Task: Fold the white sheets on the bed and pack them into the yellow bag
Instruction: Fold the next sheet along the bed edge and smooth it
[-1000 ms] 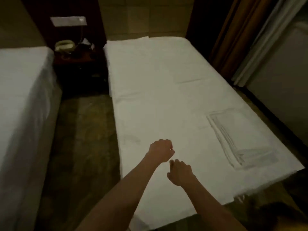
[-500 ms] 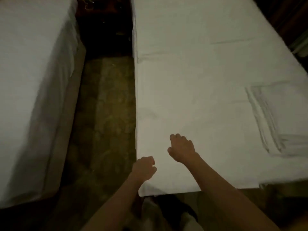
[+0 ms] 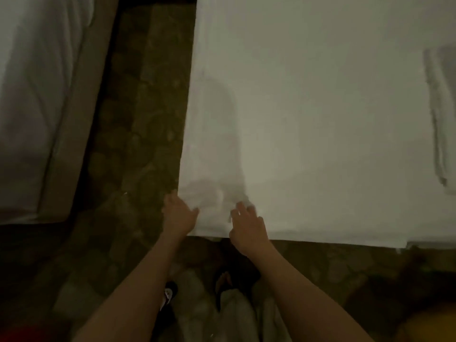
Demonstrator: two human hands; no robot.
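Fingers on my left hand [image 3: 179, 216] spread loosely over the near left corner of the white sheet [image 3: 308, 124], thumb out toward the cloth, tips touching the bed's edge; I cannot tell whether any fabric is pinched under them. My right hand [image 3: 247, 227] lies just beside it, fingers extended and slightly fanned on the sheet near its front hem, resting rather than gripping as far as I can see, though motion blur smears the fingertips.

I see the sheet as a broad, matte, pale expanse, nearly flat, with a soft rumple and a faint rounded shadow just ahead of my hands. Its front hem runs straight along the bed's near edge and overhangs slightly. At the far right, a folded stack of sheets [image 3: 441, 114] lies on the same bed, its layered edges showing as thin grey lines; the frame cuts off most of it.

Between the beds, the floor [image 3: 138, 134] looks like mottled, rounded stone or patterned tile in dull olive-brown; the dim light keeps me from saying which. A second bed [image 3: 37, 95] with draped white cloth fills the left side, cropped at top and left.

Low at the bottom right corner a yellow shape [image 3: 429, 327] glows dimly, blurred and cut off; it may be the bag. Below my forearms I make out pale trouser legs and a dark sandal [image 3: 223, 285], little more.
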